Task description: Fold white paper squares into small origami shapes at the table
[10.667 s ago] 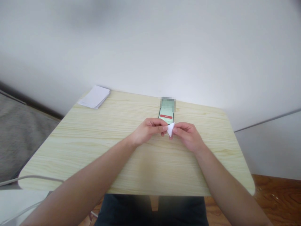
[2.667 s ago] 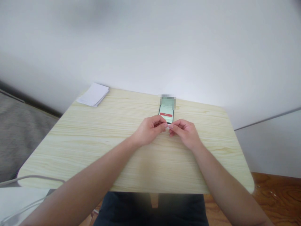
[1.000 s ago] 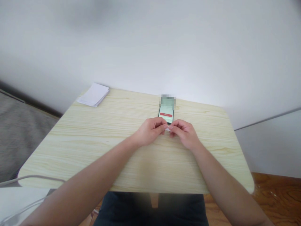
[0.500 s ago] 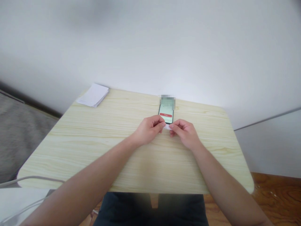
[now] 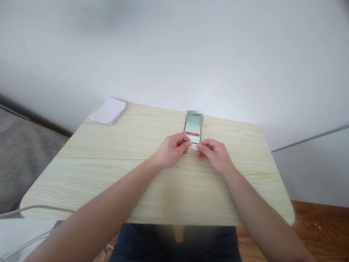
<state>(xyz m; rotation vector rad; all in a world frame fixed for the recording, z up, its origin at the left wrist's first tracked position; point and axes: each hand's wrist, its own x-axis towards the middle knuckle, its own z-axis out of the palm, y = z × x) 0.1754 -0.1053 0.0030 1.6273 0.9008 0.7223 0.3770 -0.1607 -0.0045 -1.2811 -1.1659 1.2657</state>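
Both your hands are over the pale wood-grain table [image 5: 131,145], bare forearms reaching in from the near side. Left hand [image 5: 173,150]: thumb pressed toward the curled index finger, closed on the left end of a small white piece of paper [image 5: 193,146]. Right hand [image 5: 214,153]: same pinch, thumb and index together on the right end; the other fingers bend loosely beneath. Only a short strip of the paper shows in the gap between your fingertips; its full shape is hidden. Fingertips near each other, not touching. Whether your hands rest on the tabletop, cannot tell.

The paper sits just at the near end of a phone [image 5: 192,138], screen lit pale green with a red bar, upper part blurred into blocks. Contact between paper and phone unclear.

Far left corner of the table: a stack of white sheets [image 5: 109,110], edges uneven, well apart from your hands. A pale wall [image 5: 174,54] rises behind. A light cable [image 5: 40,206] runs across the near left corner toward your left forearm. Dark trousers [image 5: 147,242] show below the near edge.
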